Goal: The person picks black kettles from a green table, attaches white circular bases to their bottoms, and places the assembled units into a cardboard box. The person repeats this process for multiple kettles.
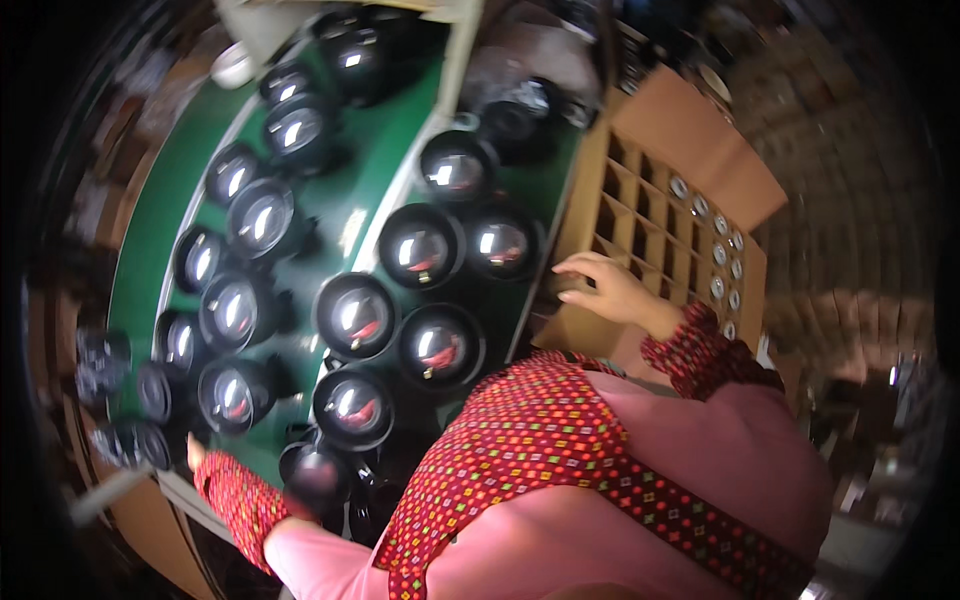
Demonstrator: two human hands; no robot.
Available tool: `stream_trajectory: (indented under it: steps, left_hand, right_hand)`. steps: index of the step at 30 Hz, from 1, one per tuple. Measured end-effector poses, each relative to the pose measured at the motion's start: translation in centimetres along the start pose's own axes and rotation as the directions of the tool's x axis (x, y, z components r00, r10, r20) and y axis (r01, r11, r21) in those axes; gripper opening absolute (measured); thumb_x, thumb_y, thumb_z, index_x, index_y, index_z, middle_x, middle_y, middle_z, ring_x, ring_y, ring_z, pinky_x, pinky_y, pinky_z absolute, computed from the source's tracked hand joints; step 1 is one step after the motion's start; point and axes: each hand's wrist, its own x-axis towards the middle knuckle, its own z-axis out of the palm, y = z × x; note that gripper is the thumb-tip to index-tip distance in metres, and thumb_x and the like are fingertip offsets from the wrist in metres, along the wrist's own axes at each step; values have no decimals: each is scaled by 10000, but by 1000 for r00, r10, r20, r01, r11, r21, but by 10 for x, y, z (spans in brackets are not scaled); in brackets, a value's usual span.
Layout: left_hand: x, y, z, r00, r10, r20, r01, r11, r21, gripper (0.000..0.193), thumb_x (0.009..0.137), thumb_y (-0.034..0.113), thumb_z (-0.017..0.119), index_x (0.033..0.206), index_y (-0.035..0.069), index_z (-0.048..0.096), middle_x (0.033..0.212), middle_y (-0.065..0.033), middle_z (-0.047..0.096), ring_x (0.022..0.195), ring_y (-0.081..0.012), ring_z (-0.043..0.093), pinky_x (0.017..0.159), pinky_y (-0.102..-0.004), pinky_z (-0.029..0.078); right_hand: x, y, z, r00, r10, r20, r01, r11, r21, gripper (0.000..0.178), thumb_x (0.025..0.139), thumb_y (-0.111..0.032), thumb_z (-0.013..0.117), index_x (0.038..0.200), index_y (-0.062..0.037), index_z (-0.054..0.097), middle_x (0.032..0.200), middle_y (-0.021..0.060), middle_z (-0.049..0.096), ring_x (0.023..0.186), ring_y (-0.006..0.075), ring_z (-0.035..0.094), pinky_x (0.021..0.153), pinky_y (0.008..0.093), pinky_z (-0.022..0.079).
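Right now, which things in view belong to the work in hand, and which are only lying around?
Likely in the work:
- black round pieces
- green surface under them
- divided carton beside the right hand

Apparently just lying about:
- white round object
- clear plastic

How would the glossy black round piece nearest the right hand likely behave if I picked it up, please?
The black piece would probably feel slippery, since its glossy surface throws bright reflections. Its circular outline suggests it might roll if tipped onto its edge. It could knock the neighbouring piece, which sits close by.
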Motion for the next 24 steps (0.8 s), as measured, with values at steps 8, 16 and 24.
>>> stream_trajectory:
  steps: [8, 16, 24]
  left_hand:
    - [-83, 79, -33, 937, 326, -124, -349, 866, -358, 619, 975, 330, 741, 1521, 113, 545, 1454, -148, 524, 1244, -344, 541, 1054, -454, 531]
    - [-378, 88, 43, 518, 852, 75, -780, 506, -369, 449, 1108, 163, 533, 1490, -52, 438, 1487, -206, 481, 1354, -334, 558, 1172, -493, 484]
    - [-657, 31, 202, 391, 814, 430, -713, 563, -417, 434, 1058, 95, 604, 1465, -26, 512, 1566, -182, 479, 1369, -311, 572, 1100, -429, 532]
  right_hand:
    - [-73, 174, -6, 695, 487, -529, -563, 826, 20, 255, 933, -316, 757, 1013, -76, 782, 925, 147, 782, 895, 326, 763, 782, 411, 594]
    - [-45, 330, -130, 488, 584, -649, -843, 507, -178, 373, 986, -438, 672, 1272, -207, 734, 1116, 200, 763, 1106, 462, 693, 969, 554, 548]
    - [-15, 380, -161, 575, 648, -500, -808, 354, -471, 484, 873, -517, 802, 1201, -161, 793, 1401, 148, 639, 1373, 340, 502, 1074, 537, 397]
